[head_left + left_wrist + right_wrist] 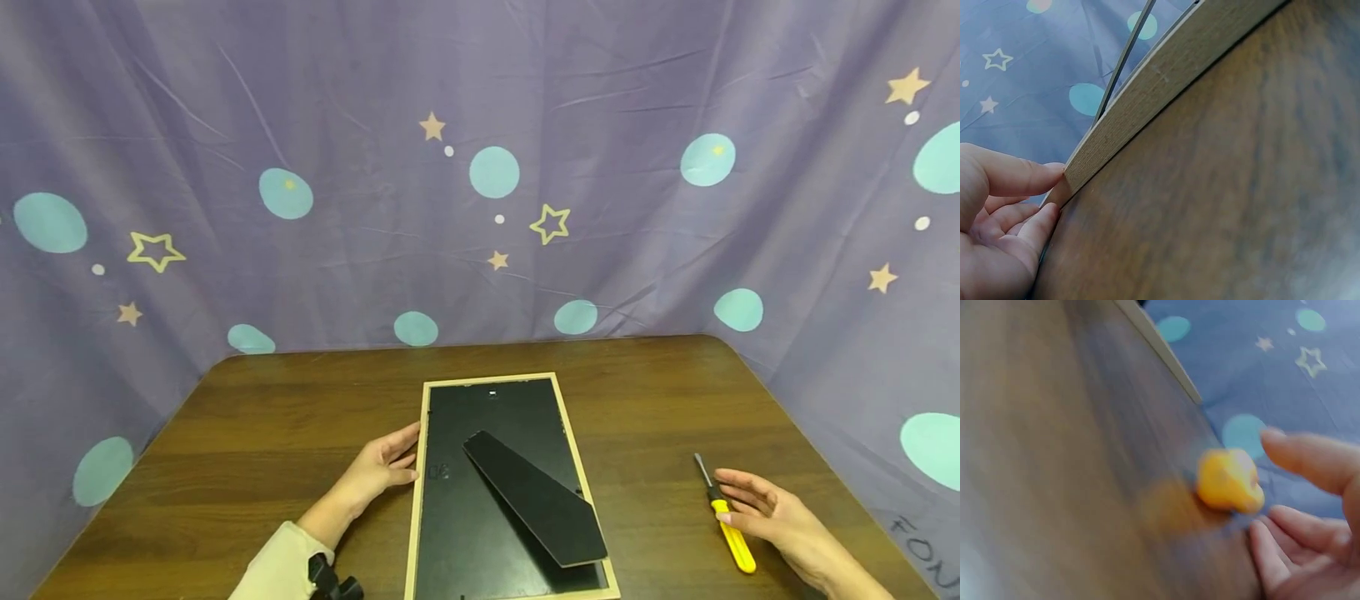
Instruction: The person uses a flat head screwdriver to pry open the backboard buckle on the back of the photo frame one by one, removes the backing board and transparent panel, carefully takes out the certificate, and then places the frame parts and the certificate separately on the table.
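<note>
Picture frame [465,521] lies face down in front of you, and it is the landmark for everything that follows. Its pale wooden border runs round a black backing [495,417], and a small metal hanger [492,393] sits near the far edge. On the back of the frame, a black stand [536,504] slants from the middle toward the near right corner; its wide end rises off the backing.

Your left hand [382,464] is at the left side of the frame. Your fingertips and thumb touch the wooden edge, with the fingers fairly straight rather than wrapped round it. In the left wrist view your thumb meets the top of that edge while a finger rests against its side.

Your right hand [768,512] is well apart from the frame, on its right. Just beside that hand, between it and the frame, lies a screwdriver [731,533] with a yellow handle, a black collar and a metal shaft that points away from you. Your thumb stands wide of your fingers and the grip is loose, not closed round the handle. You cannot tell for certain whether the thumb touches it, though the right wrist view, blurred in places, shows a gap.

Under the frame spreads a brown wooden table [660,417]. Beyond the frame hangs a purple curtain [615,100] printed with stars and turquoise spots. Left of the frame's near end, a cream sleeve [281,562] covers your left forearm.
</note>
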A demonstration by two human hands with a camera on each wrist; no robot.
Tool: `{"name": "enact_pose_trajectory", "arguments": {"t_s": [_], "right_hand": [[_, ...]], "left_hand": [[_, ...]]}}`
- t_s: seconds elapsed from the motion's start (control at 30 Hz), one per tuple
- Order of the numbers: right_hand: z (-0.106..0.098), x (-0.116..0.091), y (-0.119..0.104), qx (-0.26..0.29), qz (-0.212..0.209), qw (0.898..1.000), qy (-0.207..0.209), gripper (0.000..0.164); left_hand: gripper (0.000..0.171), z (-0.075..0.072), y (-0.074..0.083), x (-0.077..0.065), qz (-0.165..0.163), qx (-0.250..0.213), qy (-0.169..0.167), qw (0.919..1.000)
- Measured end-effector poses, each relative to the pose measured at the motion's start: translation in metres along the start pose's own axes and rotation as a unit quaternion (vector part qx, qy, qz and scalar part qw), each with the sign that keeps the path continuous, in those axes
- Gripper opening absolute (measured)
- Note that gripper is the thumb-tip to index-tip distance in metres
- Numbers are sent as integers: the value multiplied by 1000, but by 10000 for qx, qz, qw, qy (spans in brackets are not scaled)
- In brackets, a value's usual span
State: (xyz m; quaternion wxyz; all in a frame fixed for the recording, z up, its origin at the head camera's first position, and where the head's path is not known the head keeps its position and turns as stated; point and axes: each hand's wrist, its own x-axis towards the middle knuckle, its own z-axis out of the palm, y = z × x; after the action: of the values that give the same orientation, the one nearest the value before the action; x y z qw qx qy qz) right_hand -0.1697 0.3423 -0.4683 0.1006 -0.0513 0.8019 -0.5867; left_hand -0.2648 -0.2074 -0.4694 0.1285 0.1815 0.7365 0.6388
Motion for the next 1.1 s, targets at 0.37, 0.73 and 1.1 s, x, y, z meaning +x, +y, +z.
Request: {"name": "enact_pose_trajectory", "arguments": {"t_s": [0.37, 0.73, 1.1], "right_hand": [[4, 7, 2, -973, -1064, 9893, -213, 65], [6, 16, -2, -1098, -986, 9890, -82, 42], [25, 49, -24, 287, -862, 9958, -102, 34]], "left_hand": [[74, -3, 1, 0, 54, 15, 35, 10000], [74, -2, 3, 0, -1, 37, -20, 10000], [74, 1, 1, 0, 25, 10, 39, 10000]]}}
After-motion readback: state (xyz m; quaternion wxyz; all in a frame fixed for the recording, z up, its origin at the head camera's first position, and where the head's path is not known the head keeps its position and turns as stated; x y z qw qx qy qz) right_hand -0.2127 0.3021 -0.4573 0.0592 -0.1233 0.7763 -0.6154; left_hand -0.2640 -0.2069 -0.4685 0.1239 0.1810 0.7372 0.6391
